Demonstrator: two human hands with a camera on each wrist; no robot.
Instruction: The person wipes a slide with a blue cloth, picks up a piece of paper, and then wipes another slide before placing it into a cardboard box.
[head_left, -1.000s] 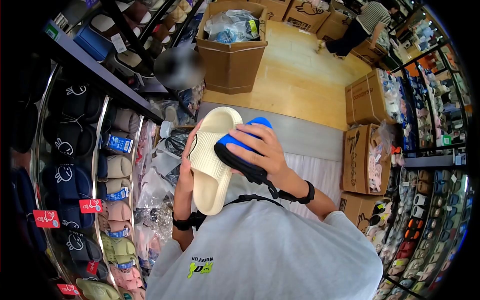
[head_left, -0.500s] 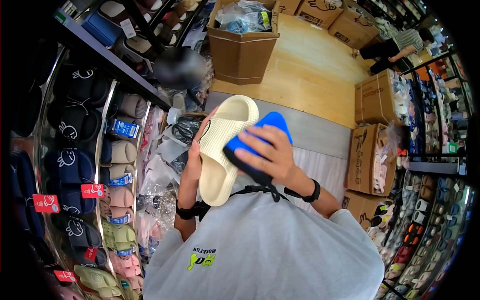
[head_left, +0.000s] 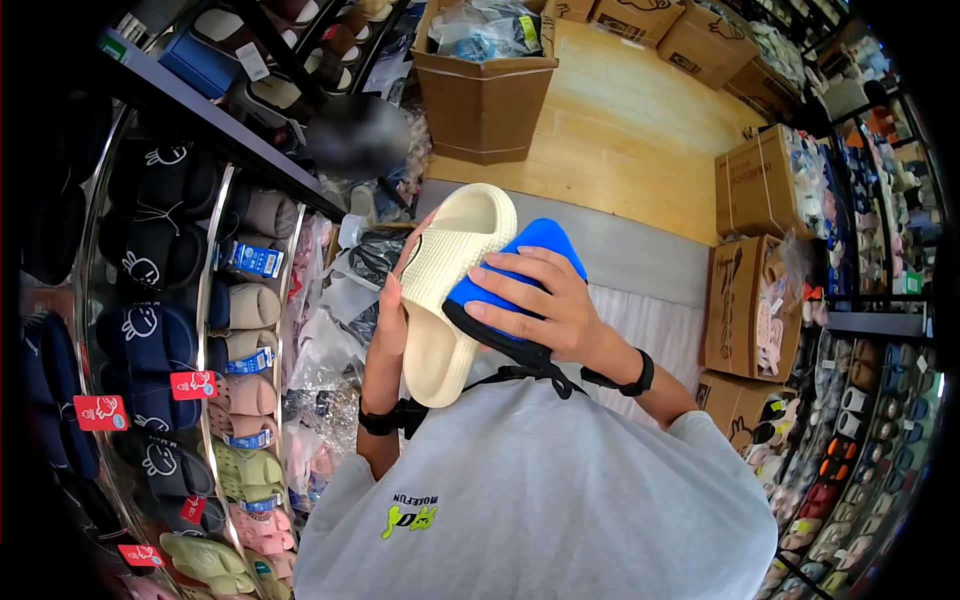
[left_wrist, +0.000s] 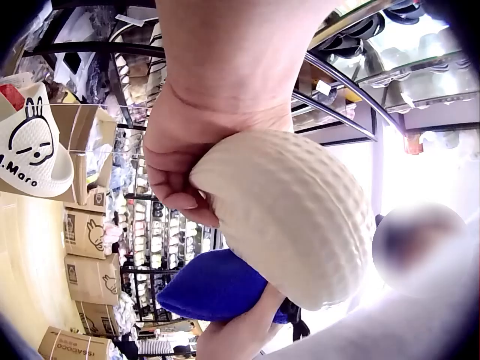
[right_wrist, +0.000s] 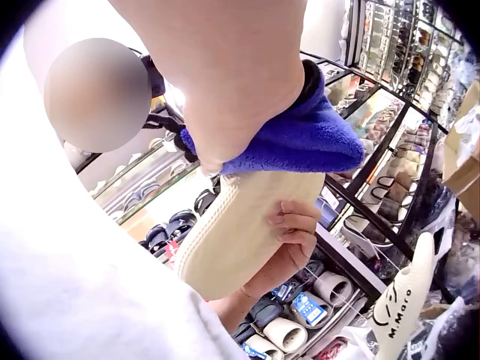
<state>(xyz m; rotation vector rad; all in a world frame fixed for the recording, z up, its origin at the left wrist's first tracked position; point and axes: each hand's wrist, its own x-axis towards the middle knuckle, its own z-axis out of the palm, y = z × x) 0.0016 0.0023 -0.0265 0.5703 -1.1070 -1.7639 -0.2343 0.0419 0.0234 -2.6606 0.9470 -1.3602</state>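
A cream slide slipper (head_left: pixel 445 300) with a waffle texture is held up, toe away, in front of the person's chest. My left hand (head_left: pixel 393 310) grips it along its left side; in the right wrist view its curled fingers (right_wrist: pixel 294 225) show at the slipper's edge. My right hand (head_left: pixel 560 305) holds a blue plush pad (head_left: pixel 550 240) with a black edge and cord, fingers bent over its top. The pad (left_wrist: pixel 214 285) overlaps the slipper's right side near the strap. The right thumb is hidden in the head view.
Racks of dark slippers (head_left: pixel 150 340) and pale slippers (head_left: pixel 250 350) stand close on the left. Cardboard boxes (head_left: pixel 485 110) sit ahead and on the right, where more shoe racks (head_left: pixel 850 450) rise. Plastic bags (head_left: pixel 325 350) lie beside my left arm. Another person (head_left: pixel 845 95) is at the far right.
The slipper and the blue pad have shifted up and to the right in the head view, and the pad has tilted. Both hands keep their hold. The far person has moved right.
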